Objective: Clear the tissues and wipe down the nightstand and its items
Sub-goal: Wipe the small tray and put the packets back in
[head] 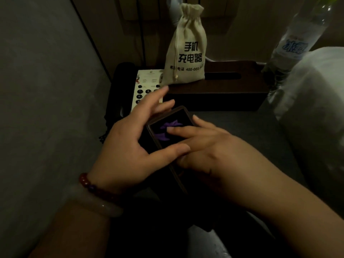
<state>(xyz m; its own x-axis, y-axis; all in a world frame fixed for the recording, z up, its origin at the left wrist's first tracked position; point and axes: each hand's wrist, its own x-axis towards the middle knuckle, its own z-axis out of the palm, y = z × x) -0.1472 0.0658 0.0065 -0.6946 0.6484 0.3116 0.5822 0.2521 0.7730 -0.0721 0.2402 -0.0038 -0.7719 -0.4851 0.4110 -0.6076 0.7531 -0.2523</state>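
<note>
Nightstand [242,131] top, dim light: dark surface under and to the right of both hands.

Left wrist: we note a red bead bracelet [91,185] and a pale bangle [96,203].

Left hand [130,146]: fingers spread, gripping a small dark tray [181,108]. The thumb lies across its near part and the fingers reach round its far left edge.

Just beyond the left fingers: telephone [143,84], keypad partly covered by them.

Inside the tray, between the hands: a purple piece [167,135]; we cannot tell what it is.

Right hand [210,146]: fingers fairly straight and lying on the tray, index fingertip touching the purple piece.

Beyond both hands: cloth drawstring bag [188,53] standing upright on a dark tissue box [223,94].

Far right of the right hand: clear water bottle [296,43], then a white fabric mass [312,90].
</note>
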